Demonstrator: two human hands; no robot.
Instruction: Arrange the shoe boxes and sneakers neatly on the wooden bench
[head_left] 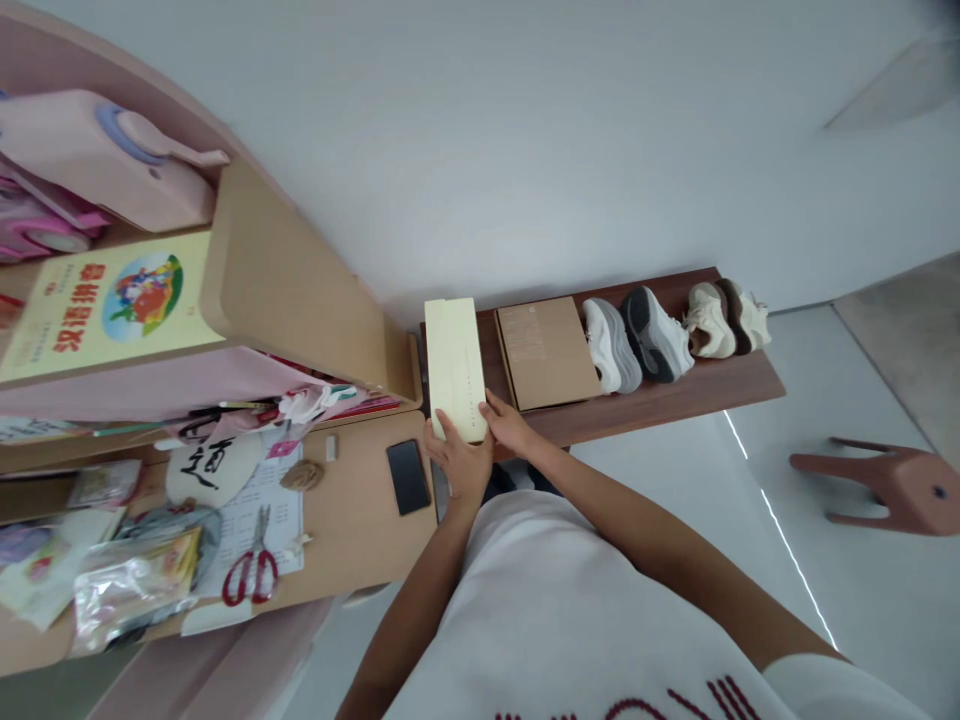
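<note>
A long pale yellow box (454, 360) with small dark print lies at the left end of the dark wooden bench. My left hand (461, 462) is closed around its near end, with the fingers over the top face. At the near right corner, my right hand (506, 425) holds the side of the box. Its finger tips show at the edge, and its underside is hidden. Just right of the box lies a flat brown cardboard box (551, 355).
White and grey sneakers (613, 345) and other shoes line the bench (705, 385) to the right. On the desk (367, 550) at left are a black phone (409, 477), red-handled scissors (259, 565) and papers. A pinkish-brown stool (911, 490) stands at far right.
</note>
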